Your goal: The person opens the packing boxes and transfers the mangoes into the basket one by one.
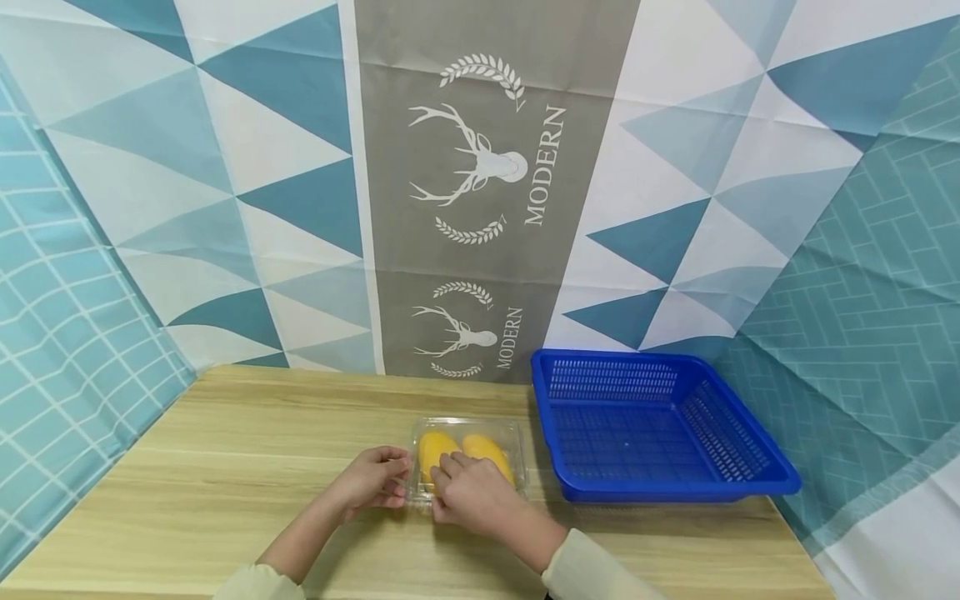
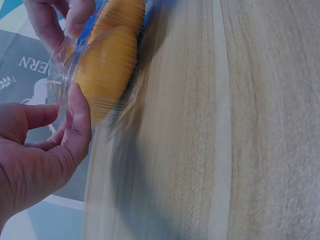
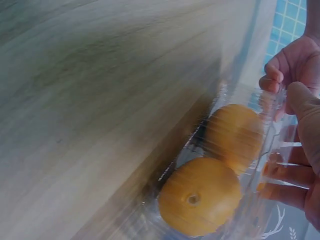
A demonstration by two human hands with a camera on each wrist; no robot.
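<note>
A clear plastic clamshell box (image 1: pixel 517 435) rests on the table with two yellow mangoes inside, one on the left (image 1: pixel 432 450) and one on the right (image 1: pixel 486 451). My left hand (image 1: pixel 377 478) is at the box's left edge; in the left wrist view the thumb and forefinger (image 2: pixel 78 107) pinch its thin plastic rim. Across the front of the box lies my right hand (image 1: pixel 474 493), gripping near the front left corner. In the right wrist view its fingers (image 3: pixel 292 175) show through the clear plastic. Whether the lid is fastened I cannot tell.
A blue plastic basket (image 1: pixel 622 442) with slotted walls stands to the right of the box, close beside it. The wooden table (image 1: pixel 262 442) ends at a patterned cloth backdrop (image 1: pixel 457 192) behind, with tiled-print cloth (image 1: pixel 60 350) at the left.
</note>
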